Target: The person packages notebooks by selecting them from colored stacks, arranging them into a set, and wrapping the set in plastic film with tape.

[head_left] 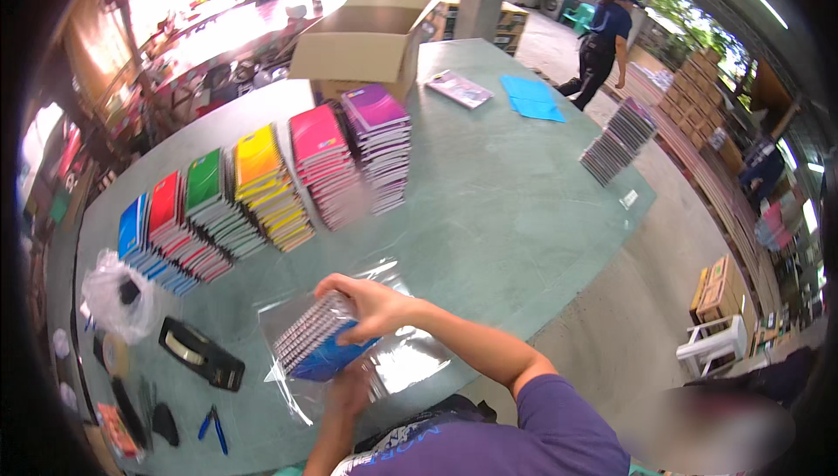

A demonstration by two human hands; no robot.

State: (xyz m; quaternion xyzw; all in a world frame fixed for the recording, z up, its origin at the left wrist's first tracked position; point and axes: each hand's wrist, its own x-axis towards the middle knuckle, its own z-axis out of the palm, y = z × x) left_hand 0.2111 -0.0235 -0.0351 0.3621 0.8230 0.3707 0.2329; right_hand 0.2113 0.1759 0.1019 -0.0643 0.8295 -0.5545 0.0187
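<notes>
My right hand (371,306) grips a bundle of spiral notebooks (319,339) from above, thumb on one side and fingers over the far edge. The bundle has a blue cover and white wire coils along its upper left side. It is tilted over a clear plastic bag (415,362) spread on the table near its front edge. Close under the bundle's near side is my left hand (351,389), blurred, its fingers hidden by the notebooks and the shiny plastic.
Stacks of notebooks, including yellow ones (259,166) and purple ones (377,113), line the green table (489,240). Behind stands an open carton (349,57). Left lie a tape dispenser (201,354), blue-handled pliers (212,428) and a crumpled plastic bag (122,301). A person (605,44) walks beyond the table.
</notes>
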